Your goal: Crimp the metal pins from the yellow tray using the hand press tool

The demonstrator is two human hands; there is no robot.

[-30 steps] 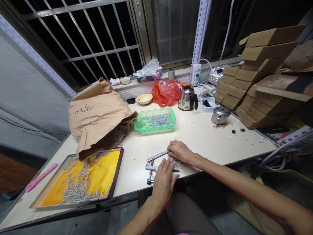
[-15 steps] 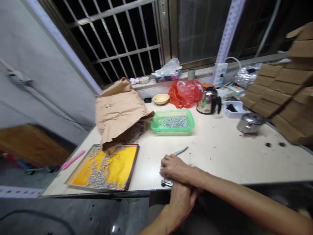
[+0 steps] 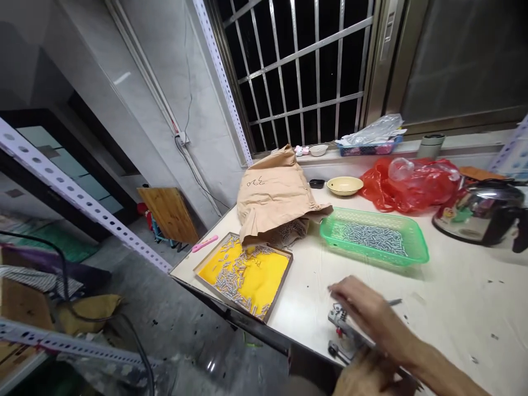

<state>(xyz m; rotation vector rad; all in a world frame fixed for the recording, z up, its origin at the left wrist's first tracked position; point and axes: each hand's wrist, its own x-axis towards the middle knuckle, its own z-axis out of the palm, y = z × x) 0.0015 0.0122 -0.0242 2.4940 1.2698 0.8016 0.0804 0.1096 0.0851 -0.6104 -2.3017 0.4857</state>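
My left hand (image 3: 365, 377), partly cut off and blurred at the bottom edge, is closed around the near end of a grey metal tool (image 3: 350, 333) with a small red part and a black knob. Above it, my right hand (image 3: 367, 311) stretches its fingers out to the left, smeared by motion, and covers part of the tool. Past the right hand, a thin grey pointed piece (image 3: 395, 302) sticks out on the table. On the left, a shallow tray (image 3: 270, 313) lined in yellow holds many small metal pins (image 3: 229, 280).
A green plastic basket (image 3: 375, 258) of small metal pieces stands beyond my hands. Behind the tray lies a brown paper sack (image 3: 272, 192). A red plastic bag (image 3: 391, 187), a cream dish (image 3: 344, 186) and a steel kettle (image 3: 474, 214) line the back. A pink-handled item (image 3: 205, 243) lies left.
The view has turned left, so the table things sit further right. My right hand has lifted and its fingers have straightened, exposing more of the metal tool.
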